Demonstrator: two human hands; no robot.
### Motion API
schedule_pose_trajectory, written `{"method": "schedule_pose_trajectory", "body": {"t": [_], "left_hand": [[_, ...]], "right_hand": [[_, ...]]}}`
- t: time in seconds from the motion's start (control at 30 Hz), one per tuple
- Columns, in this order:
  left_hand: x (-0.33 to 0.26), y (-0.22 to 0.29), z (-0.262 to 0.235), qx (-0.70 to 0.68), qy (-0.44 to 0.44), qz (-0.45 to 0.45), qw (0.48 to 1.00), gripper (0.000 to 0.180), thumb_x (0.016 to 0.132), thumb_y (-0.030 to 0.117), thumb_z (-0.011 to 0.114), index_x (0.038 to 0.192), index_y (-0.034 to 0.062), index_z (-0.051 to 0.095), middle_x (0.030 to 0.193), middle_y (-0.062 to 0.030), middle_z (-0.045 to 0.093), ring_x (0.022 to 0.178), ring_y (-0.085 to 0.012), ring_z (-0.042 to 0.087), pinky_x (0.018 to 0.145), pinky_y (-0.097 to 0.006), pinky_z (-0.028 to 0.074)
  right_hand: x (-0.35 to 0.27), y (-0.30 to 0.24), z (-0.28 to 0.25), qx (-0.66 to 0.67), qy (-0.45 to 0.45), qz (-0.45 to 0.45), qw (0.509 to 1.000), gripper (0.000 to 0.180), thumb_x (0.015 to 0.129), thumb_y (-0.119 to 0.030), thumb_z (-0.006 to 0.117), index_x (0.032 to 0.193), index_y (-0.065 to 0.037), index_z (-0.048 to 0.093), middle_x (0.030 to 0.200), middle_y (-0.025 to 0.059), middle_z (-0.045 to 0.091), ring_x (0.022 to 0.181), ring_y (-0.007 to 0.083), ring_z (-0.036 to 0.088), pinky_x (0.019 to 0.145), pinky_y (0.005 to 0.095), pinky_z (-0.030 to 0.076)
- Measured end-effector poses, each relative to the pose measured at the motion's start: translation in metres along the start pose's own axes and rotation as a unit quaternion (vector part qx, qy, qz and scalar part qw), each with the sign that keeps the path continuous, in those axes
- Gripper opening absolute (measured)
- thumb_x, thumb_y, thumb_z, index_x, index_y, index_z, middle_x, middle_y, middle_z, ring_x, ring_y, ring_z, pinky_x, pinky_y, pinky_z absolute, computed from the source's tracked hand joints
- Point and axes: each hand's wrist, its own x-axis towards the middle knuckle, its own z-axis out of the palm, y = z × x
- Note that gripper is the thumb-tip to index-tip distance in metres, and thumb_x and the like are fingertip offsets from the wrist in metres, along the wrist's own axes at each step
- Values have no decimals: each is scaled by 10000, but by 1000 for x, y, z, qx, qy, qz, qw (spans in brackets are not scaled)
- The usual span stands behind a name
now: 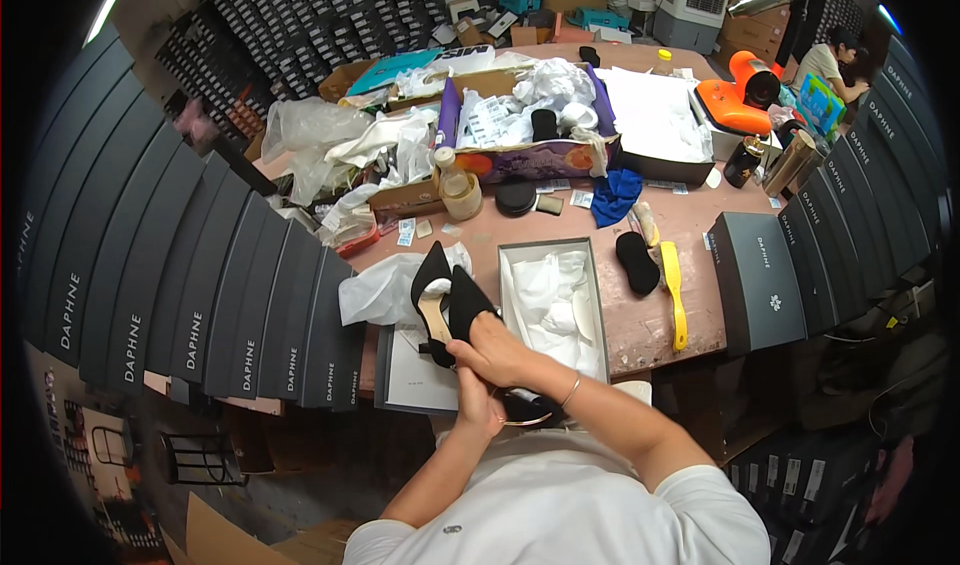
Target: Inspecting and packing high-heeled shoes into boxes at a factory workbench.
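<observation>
Head view: at the tabletop's [700, 220] near edge, the right hand [500, 350] gripped a pair of black pointed shoes [450, 305], toes away, while the left hand [478, 405] closed underneath as support, beside the open box [552, 255].

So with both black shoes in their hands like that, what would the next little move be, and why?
Probably a short shift right, to lay the pair of black pointed shoes into the open shoe box. Both the right hand and left hand grip the pair together, and the box lined with white tissue paper sits open right beside them.
</observation>
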Motion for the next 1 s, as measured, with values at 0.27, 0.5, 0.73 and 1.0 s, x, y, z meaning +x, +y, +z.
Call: {"method": "schedule_pose_trajectory", "body": {"t": [0.27, 0.5, 0.73, 1.0], "left_hand": [[52, 38, -36, 18, -65, 19, 998, 517, 964, 536, 406, 1269, 123, 468, 1044, -80, 614, 941, -210, 617, 815, -373, 520], [57, 43, -52, 45, -14, 32, 998, 485, 927, 534, 499, 1056, 70, 552, 894, -67, 608, 818, -192, 607, 706, -339, 519], [38, 12, -37, 35, 22, 101, 994, 402, 965, 464, 465, 1044, 79, 551, 881, -42, 598, 806, -159, 597, 707, -312, 502], [39, 24, -31, 87, -53, 37, 994, 466, 968, 425, 469, 1130, 2, 577, 1056, -107, 644, 939, -200, 633, 799, -329, 522]], "right_hand": [[-29, -33, -4, 40, -43, -33, 998, 658, 925, -498, 461, 894, 153, 551, 914, 331, 502, 865, 437, 497, 824, 474, 391], [-9, -12, 27, 112, -93, -4, 989, 420, 985, -349, 360, 998, 46, 502, 882, 287, 491, 810, 422, 434, 764, 465, 354], [-30, -32, -1, 41, -134, 3, 990, 448, 1012, -313, 342, 1241, 60, 437, 967, 282, 517, 903, 415, 476, 783, 466, 396], [-86, -49, -37, 119, -133, 19, 984, 647, 971, -441, 431, 1307, 112, 409, 1341, 310, 433, 1255, 424, 408, 1055, 412, 343]]}}
